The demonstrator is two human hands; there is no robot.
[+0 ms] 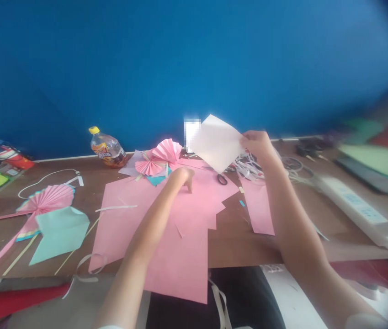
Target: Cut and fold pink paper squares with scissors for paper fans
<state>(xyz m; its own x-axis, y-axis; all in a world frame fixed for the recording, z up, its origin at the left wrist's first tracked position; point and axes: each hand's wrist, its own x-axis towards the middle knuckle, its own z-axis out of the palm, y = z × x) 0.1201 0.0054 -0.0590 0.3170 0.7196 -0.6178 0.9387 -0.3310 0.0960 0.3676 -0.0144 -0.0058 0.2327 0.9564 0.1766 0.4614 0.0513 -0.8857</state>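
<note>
White paper sheet: raised in the air, just above the pink paper sheets, tilted, 1 corner pointing up toward the blue wall. Long axis roughly upper left to lower right, but the shape is close to square, so hard to call. Right hand pinches its right edge, fingers narrow and closed on the paper. Left hand is over the far part of the pink paper sheets, fingers curled down, tips on the paper; cannot tell if they grip anything.

Relative to the pink paper sheets: 2 pink pleated fans just beyond them, black-handled scissors at the far right edge, directly below the white paper sheet. Plastic bottle with yellow cap beyond and to the left. Third pleated fan and teal paper to the left, on the wooden table. White paper scraps beyond and to the right, behind the right wrist. White power strip far right.

Pixelated patch beside the white paper sheet's left corner hides whatever is there. Right edge of the view is blurred; items there are hard to make out.
</note>
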